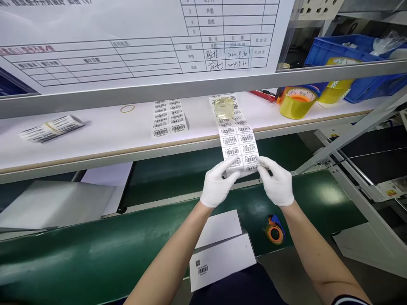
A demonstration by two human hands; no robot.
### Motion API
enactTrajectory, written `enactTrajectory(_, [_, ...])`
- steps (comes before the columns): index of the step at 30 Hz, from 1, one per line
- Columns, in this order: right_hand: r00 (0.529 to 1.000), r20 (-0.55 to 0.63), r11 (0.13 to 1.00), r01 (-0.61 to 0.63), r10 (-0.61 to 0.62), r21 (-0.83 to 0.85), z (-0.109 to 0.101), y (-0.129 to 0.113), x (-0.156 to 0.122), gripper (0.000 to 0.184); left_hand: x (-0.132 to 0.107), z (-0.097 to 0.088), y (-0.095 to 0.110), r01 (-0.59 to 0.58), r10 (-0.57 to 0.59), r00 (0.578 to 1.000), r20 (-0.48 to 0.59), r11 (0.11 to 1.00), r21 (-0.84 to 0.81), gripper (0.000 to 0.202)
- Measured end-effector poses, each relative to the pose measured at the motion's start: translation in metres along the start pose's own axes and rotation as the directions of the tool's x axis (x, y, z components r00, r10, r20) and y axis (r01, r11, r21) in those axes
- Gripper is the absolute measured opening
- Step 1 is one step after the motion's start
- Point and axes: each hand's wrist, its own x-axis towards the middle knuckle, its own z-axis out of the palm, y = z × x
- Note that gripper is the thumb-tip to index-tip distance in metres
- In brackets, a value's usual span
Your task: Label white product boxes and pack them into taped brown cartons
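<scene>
A long strip of barcode labels (pixel 237 140) hangs off the white shelf (pixel 104 135) toward me, weighted at its far end by a clear tape roll (pixel 224 106). My left hand (pixel 218 184) and my right hand (pixel 277 182), both in white gloves, pinch the strip's near end at its two lower corners. Below my arms lies a white box (pixel 222 256) with a small barcode label on it, partly on the green conveyor belt (pixel 95 250).
A second label sheet (pixel 168 117), a bundled label stack (pixel 52 128) and a rubber band (pixel 127 109) lie on the shelf. Yellow tape rolls (pixel 297 102) and a blue bin (pixel 352 55) sit at right. An orange tape dispenser (pixel 275 231) rests on the belt.
</scene>
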Motion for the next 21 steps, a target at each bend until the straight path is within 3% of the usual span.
enactTrajectory(4, [0.987, -0.032, 0.978, 0.152, -0.158, -0.144, -0.002, 0.000, 0.003, 0.026, 0.004, 0.002, 0.001, -0.016, 0.015, 1.000, -0.012, 0.997, -0.070, 0.043])
enactTrajectory(9, [0.975, -0.055, 0.938, 0.192, -0.217, -0.289, -0.003, -0.002, -0.005, 0.025, 0.008, 0.006, 0.008, -0.011, 0.012, 0.999, 0.030, 0.999, -0.040, 0.047])
enactTrajectory(11, [0.968, -0.079, 0.905, 0.190, -0.237, -0.382, -0.003, -0.003, -0.021, 0.025, 0.005, -0.004, 0.006, 0.007, -0.005, 0.995, 0.096, 1.000, -0.016, 0.055])
enactTrajectory(13, [0.968, -0.079, 0.883, 0.181, -0.238, -0.433, -0.003, -0.005, -0.049, 0.026, -0.007, -0.026, -0.005, 0.050, -0.050, 0.989, 0.142, 0.999, 0.008, 0.064])
enactTrajectory(15, [0.986, -0.021, 0.892, 0.139, -0.164, -0.430, -0.002, -0.007, -0.085, 0.021, -0.034, -0.061, -0.030, 0.132, -0.142, 0.981, 0.132, 0.988, 0.079, 0.067])
enactTrajectory(17, [0.995, 0.096, 0.923, 0.026, 0.012, -0.385, 0.002, -0.013, -0.124, 0.011, -0.079, -0.101, -0.066, 0.259, -0.276, 0.959, 0.065, 0.946, 0.197, 0.064])
enactTrajectory(18, [0.978, 0.168, 0.933, -0.059, 0.125, -0.354, 0.006, -0.017, -0.143, 0.006, -0.107, -0.120, -0.086, 0.337, -0.352, 0.936, 0.019, 0.910, 0.241, 0.062])
enactTrajectory(19, [0.941, 0.239, 0.933, -0.156, 0.241, -0.325, 0.012, -0.021, -0.160, 0.007, -0.136, -0.136, -0.107, 0.422, -0.429, 0.903, -0.033, 0.870, 0.255, 0.063])
enactTrajectory(21, [0.819, 0.353, 0.883, -0.358, 0.453, -0.303, 0.028, -0.032, -0.187, 0.013, -0.195, -0.156, -0.143, 0.602, -0.597, 0.798, -0.079, 0.785, 0.146, 0.067])
